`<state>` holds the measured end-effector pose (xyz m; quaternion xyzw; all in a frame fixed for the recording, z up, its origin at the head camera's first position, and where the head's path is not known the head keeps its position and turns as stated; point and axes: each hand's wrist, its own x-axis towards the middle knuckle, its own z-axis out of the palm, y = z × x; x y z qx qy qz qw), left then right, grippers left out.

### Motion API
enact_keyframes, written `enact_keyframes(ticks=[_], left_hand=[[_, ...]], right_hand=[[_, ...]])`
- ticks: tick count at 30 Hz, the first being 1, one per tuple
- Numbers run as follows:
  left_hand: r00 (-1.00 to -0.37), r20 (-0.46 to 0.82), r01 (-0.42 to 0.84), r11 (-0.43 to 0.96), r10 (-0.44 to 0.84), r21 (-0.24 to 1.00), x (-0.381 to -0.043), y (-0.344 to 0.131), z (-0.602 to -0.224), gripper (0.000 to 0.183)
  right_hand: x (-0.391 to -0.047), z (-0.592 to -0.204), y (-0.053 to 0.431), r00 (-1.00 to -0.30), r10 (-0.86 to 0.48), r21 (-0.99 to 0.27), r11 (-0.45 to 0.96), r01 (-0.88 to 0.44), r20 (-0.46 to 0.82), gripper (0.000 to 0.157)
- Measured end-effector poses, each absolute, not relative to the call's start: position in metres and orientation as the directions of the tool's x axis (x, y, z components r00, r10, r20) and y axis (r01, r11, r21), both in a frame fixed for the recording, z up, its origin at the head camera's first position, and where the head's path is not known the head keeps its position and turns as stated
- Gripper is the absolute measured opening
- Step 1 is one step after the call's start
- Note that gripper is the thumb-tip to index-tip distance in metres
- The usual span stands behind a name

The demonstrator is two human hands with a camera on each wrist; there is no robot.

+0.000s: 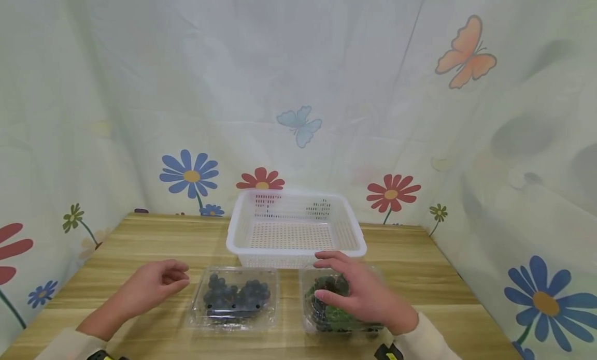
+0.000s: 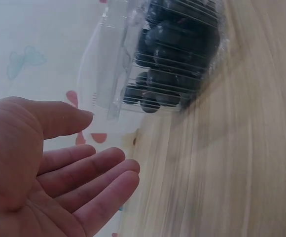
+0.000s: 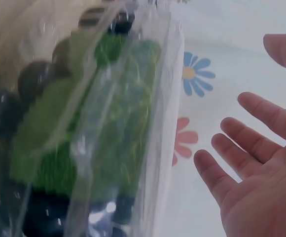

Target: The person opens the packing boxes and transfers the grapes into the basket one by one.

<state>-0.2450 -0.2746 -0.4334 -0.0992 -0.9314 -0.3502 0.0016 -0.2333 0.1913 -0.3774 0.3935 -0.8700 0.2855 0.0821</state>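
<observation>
A clear plastic box of dark grapes (image 1: 237, 297) sits left of centre on the wooden table, its lid closed. My left hand (image 1: 151, 288) hovers just left of it, fingers relaxed and apart from the box; the left wrist view shows the palm with nothing in it. To the right is a second clear box (image 1: 309, 318) with dark round fruit and a green leaf (image 3: 54, 133) inside. Over that box my right hand (image 1: 366, 292) is held with fingers spread, hiding part of it. In the right wrist view a gap shows between those fingers and the box.
Behind the two boxes stands a white perforated plastic basket (image 1: 298, 251), with nothing seen inside. The wooden table (image 1: 163, 235) reaches back to a hanging cloth (image 1: 233, 90) printed with flowers and butterflies, which also runs along both sides.
</observation>
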Motion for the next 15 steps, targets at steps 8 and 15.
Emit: enact_keyframes(ticks=[8,15], left_hand=[[-0.974,-0.002,0.126,0.554,0.225,0.823,-0.243,-0.282,-0.435,0.048],[-0.957,-0.056,0.058,0.377,0.284,0.924,-0.241,-0.283,-0.444,0.052]], right_hand=[[-0.230,-0.382,0.175,-0.650,-0.697,-0.491,0.470,-0.733,0.303,0.043],[-0.229,-0.386,0.160,-0.663,-0.722,-0.517,0.497,-0.697,0.200,0.046]])
